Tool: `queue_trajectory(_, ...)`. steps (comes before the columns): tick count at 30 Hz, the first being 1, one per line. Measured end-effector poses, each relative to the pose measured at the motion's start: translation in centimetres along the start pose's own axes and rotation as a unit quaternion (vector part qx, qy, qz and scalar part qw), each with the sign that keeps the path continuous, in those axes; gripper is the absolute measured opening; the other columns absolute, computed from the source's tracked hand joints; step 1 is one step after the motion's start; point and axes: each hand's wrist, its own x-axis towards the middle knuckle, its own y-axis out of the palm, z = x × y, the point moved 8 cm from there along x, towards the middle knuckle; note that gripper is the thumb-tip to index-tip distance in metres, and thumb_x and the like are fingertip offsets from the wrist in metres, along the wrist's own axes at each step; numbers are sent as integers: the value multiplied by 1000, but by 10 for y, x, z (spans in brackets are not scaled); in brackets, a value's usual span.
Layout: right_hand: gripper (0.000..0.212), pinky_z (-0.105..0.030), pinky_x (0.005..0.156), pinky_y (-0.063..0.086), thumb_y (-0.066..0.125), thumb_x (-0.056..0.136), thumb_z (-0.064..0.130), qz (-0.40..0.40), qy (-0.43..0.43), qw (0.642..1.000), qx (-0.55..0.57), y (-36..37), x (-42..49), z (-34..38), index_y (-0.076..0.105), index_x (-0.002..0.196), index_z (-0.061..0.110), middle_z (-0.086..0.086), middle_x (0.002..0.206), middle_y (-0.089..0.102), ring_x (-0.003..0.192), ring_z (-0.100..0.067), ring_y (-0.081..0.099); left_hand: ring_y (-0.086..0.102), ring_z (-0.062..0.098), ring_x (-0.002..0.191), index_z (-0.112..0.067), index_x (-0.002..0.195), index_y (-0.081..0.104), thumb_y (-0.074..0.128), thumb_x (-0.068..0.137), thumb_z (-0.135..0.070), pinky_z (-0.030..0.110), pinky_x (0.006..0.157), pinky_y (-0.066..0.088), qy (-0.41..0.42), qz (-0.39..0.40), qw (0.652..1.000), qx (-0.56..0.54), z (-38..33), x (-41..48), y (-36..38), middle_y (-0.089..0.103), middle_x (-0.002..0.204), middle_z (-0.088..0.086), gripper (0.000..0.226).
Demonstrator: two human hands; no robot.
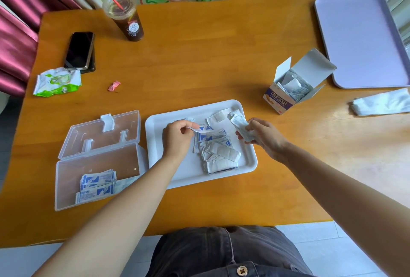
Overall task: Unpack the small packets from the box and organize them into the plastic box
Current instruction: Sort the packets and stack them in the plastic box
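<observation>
Tabletop: orange wood; carries every item.
Lilac tray: far right; its right rim is cut off by the frame.
White tray: centre; holds the loose packets in a heap.
Plastic box: just left of the white tray, lid open; stacked packets at its near end; right corner hidden behind the forearm.
Cardboard box: right of the white tray, flaps open; boxed packets inside, count unreadable.
Left hand: grip pinched on a single packet over the heap.
Right hand: grip clamped on a packet bundle.

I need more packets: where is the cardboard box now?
In the head view, the cardboard box stands open on the right, between the white tray and the purple tray.
</observation>
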Motion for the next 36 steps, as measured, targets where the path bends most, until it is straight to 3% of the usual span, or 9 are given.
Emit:
queue_trajectory(5,12,-29,69,46,42,92,10,-28,8,1000,2,-9,-1,-3,53,93,6,-14,92,64,80,-20,63,49,18,48,-25,82,76,50,80,7,26,54,48,16,42,999,-1,-15,7,20,74,81,-6,41)
queue_trajectory(8,13,-30,69,47,42,92,11,-32,5,999,-11,-12,-3,-4,54,93,6,-14,93,65,84,-23,63,31,7,40,-24,93,76,45,83,6,22,46,29,35,112,993,-4,-32,2,51,60,53,-15,44)
queue_trajectory(15,9,-32,66,46,45,89,13,-17,-9,999,-30,-16,-7,3,51,84,10,-15,83,69,78,-25,63,51,7,107,-19,127,56,40,91,3,20,93,42,82,159,984,-15,-57,-1,73,52,124,-3,45)
queue_trajectory(18,14,-30,60,45,40,95,5,40,-20,997,-57,2,-8,9,47,83,11,-14,76,70,70,-27,66,50,0,111,-26,124,56,41,96,-15,6,83,40,61,200,974,-88,-61,-6,71,53,128,-7,34)
queue_trajectory(21,10,-26,53,43,40,98,6,89,-39,989,-109,20,-4,14,44,89,9,-18,77,70,62,-26,63,54,4,107,-28,122,59,46,96,-15,18,88,42,62,237,967,-77,-58,-7,73,58,119,-12,32)
queue_trajectory(24,6,-25,53,44,46,98,10,80,-56,985,-144,26,2,18,45,93,8,-14,75,69,59,-23,62,58,19,75,-32,102,61,53,90,-14,38,73,49,64,216,972,-66,-50,-6,65,65,99,-8,24)
queue_trajectory(27,14,-25,58,45,53,96,14,103,-50,974,-197,38,5,15,54,99,1,-11,78,66,61,-17,63,58,11,59,-25,98,56,56,91,-12,32,61,46,36,220,973,-61,-42,-9,59,62,82,-2,15)
queue_trajectory(32,18,-27,60,48,55,93,15,20,-66,966,-248,30,15,17,61,88,-2,-6,73,66,58,-11,58,60,22,90,-13,106,57,61,90,-20,31,76,44,16,65,991,115,-12,6,21,62,101,5,18)
queue_trajectory(36,17,-27,61,48,55,92,18,4,-59,961,-269,27,19,15,62,89,3,-8,78,70,60,-10,60,45,30,115,-7,118,47,67,86,-28,36,86,41,-35,29,951,307,15,15,9,46,121,14,43)
